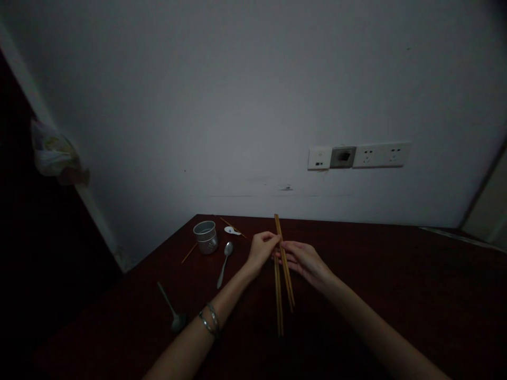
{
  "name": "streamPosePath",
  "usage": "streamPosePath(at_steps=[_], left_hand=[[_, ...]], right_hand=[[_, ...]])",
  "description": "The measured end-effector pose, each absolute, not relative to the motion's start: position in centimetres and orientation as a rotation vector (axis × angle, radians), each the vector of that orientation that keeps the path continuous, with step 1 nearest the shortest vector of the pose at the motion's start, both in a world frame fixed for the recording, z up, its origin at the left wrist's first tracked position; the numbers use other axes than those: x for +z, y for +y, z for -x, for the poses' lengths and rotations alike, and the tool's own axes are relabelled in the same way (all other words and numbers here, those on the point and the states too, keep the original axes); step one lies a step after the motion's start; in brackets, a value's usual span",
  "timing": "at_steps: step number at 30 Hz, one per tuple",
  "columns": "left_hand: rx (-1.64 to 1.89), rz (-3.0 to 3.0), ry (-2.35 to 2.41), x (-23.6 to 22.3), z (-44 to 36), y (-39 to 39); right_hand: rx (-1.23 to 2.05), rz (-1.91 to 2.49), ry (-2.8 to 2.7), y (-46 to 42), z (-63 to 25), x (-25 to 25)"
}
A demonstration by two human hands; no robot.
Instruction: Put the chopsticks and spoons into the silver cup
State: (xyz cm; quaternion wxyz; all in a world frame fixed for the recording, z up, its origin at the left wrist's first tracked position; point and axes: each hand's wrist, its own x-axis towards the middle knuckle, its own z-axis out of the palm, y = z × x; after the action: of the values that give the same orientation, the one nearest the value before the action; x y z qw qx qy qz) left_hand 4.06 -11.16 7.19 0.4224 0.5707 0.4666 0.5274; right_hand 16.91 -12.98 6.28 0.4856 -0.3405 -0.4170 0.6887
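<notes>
Several wooden chopsticks are between my two hands above the dark red table. My left hand, with metal bangles on its wrist, pinches them near their upper part. From the right side, the thumb and fingers of my right hand close on the same chopsticks. Their lower ends spread into two groups pointing towards me. Left of my hands lies a metal spoon. A grey metal cup with small holes stands farther left, and a ladle rests nearer me beside my left forearm.
Behind the cup, a white short-handled spoon lies by a thin stick. Another thin stick touches or passes behind the cup. The table meets a wall with sockets. A plastic bag hangs at left.
</notes>
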Motion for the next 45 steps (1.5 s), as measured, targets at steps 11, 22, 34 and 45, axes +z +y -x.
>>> streamPosePath(at_steps=[11, 22, 34, 45], left_hand=[[1.114, -1.189, 0.931, 6.3, -3.7, -10.1], [1.133, -1.145, 0.865, 6.4, -3.6, -10.3], [0.899, -1.318, 0.922, 7.1, -4.4, -11.6], [0.756, -1.404, 1.001, 6.4, -5.6, -12.6]], right_hand=[[1.670, 0.858, -1.104, -12.4, -17.7, 5.7], [1.666, 0.856, -1.119, -12.6, -17.7, 5.7], [1.414, 1.062, -1.038, -10.9, -20.3, 7.6], [1.426, 1.205, -1.128, -10.1, -20.3, 6.3]])
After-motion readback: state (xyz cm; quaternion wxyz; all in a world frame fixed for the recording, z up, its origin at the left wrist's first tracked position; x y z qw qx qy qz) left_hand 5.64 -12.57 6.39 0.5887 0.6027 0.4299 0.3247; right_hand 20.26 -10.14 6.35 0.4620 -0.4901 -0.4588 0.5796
